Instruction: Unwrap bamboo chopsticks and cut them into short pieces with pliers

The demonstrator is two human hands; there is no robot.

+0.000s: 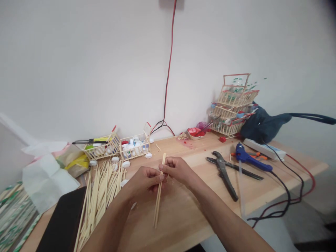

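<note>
Wooden sticks (158, 203), one pair: side by side above the desk (189, 213), pinched by left hand (147, 180) and right hand (176, 169) near the upper end; joining, cannot tell. Built: stacked stick baskets (228, 112), rear right. Apparently unbuilt: loose stick pile (98, 187), left. Glue gun (253, 162): lying unheld.

Well-filled pale wooden worktop (187, 213)

A flat, black rectangular object (63, 217) and a heap of thin, pale wooden sticks (98, 192) lie at its left. Two small carts of pale slats (136, 154) and a red-filled bowl (197, 137) stand toward the far edge. At right lie a dark, long-handled hand tool (225, 175), a blue plastic glue gun (254, 163) and a white power strip (265, 149).
</note>
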